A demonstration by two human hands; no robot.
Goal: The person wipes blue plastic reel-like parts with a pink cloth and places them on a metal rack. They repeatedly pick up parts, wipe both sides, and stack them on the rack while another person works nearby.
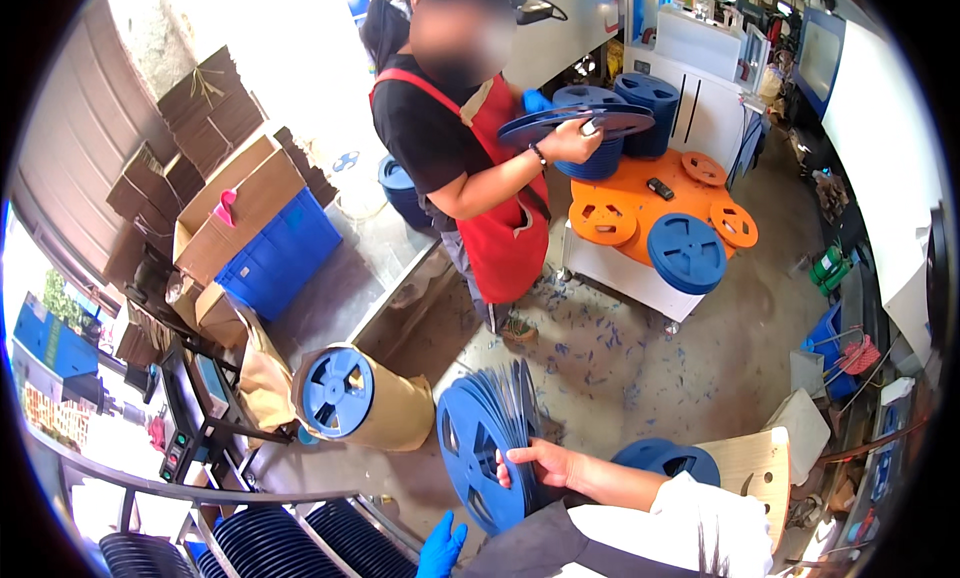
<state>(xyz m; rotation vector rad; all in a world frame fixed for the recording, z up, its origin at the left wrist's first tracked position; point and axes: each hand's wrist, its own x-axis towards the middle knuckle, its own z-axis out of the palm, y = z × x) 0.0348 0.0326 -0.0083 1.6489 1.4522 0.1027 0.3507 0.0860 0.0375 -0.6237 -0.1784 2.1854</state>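
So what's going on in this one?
The wearer's right hand grips a fanned stack of blue discs; the blue-gloved left hand is open, near rows of dark discs. Ahead, a co-worker in a red apron holds a large blue disc beside an orange-topped table bearing more discs.

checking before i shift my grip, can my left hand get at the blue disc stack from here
Likely yes: the gloved left hand looks open and empty near the lower edge of the blue disc stack in the right hand, and nothing visible stands between.
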